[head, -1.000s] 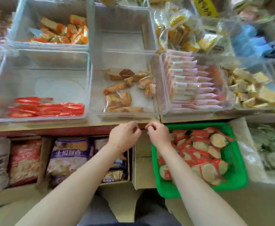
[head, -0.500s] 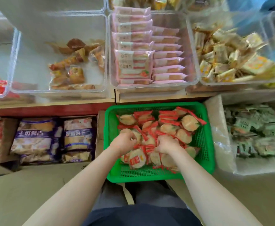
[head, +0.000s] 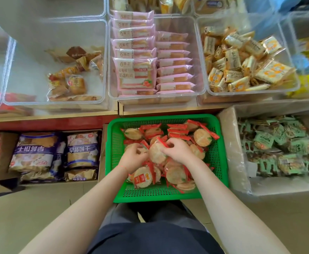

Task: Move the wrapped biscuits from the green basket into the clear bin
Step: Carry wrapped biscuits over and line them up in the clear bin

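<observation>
Both hands curl around wrapped biscuits (head: 157, 153) in the green basket (head: 217, 158), left hand (head: 134, 158) and right hand (head: 177, 151) side by side; the clear bin (head: 102, 57) lies ahead, up and left

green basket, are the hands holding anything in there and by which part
Both hands are in the green basket. The right hand pinches a wrapped biscuit at its red top edge. The left hand curls into the pile; its grip is unclear.
</observation>
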Tool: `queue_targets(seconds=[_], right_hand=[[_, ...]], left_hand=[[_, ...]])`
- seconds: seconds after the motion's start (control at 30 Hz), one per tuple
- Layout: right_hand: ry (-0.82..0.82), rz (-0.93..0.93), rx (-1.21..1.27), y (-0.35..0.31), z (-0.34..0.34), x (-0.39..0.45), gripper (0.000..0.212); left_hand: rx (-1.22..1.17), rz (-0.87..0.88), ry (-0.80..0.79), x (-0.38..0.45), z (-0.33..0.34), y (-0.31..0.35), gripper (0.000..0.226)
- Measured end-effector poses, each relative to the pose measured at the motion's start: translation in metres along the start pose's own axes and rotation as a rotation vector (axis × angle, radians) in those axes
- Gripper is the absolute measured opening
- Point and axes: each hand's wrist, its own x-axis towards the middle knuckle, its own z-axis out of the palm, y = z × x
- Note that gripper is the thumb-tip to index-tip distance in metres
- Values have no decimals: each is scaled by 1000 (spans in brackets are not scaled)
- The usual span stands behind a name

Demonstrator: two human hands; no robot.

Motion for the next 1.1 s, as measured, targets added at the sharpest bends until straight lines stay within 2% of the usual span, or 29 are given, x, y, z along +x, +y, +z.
queue_targets(seconds=[0.07, 0.1, 0.17, 0.23, 0.27, 0.33, 0.43, 0.5, 0.53, 0.6, 0.77, 0.87, 0.97, 1.1], right_hand=[[27, -2, 64, -9, -6, -2, 31], [14, -4, 92, -13, -7, -3, 30], [-59, -31, 168, -21, -7, -7, 25], [-146, -36, 302, -29, -5, -11, 33], [-158, -26, 355, -30, -4, -13, 40], [-99, 6, 346, -25, -3, -12, 45], [-35, -9, -113, -1, 4, -12, 30], [-81, 14, -446, 16, 11, -12, 20], [-124, 34, -551, 23, 16, -13, 33], [-218, 54, -661, 31, 25, -13, 64], [-268, 6, -755, 34, 40, -12, 73], [-314, 32, -800, 32, 40, -14, 66], [-281, 62, -731, 28, 35, -17, 50], [0, -43, -429, 9, 23, -25, 22]], left_hand=[[56, 213, 83, -5, 2, 3, 85], [115, 321, 96, -8, 4, 6, 100], [279, 431, 101, -12, 8, 14, 112], [339, 423, 112, -12, 15, 21, 104], [259, 377, 103, -10, 16, 23, 97], [-100, 192, 14, -6, 13, 22, 83], [-650, -146, -199, -6, 5, 8, 58], [-824, -262, -264, -7, 2, -3, 39], [-872, -299, -276, -8, 2, -9, 35], [-942, -332, -300, -10, 3, -18, 34], [-991, -366, -330, -13, 5, -30, 31], [-877, -413, -250, -12, 4, -33, 25], [-843, -370, -188, -10, 2, -36, 21], [-902, -348, -112, -8, -2, -37, 34]])
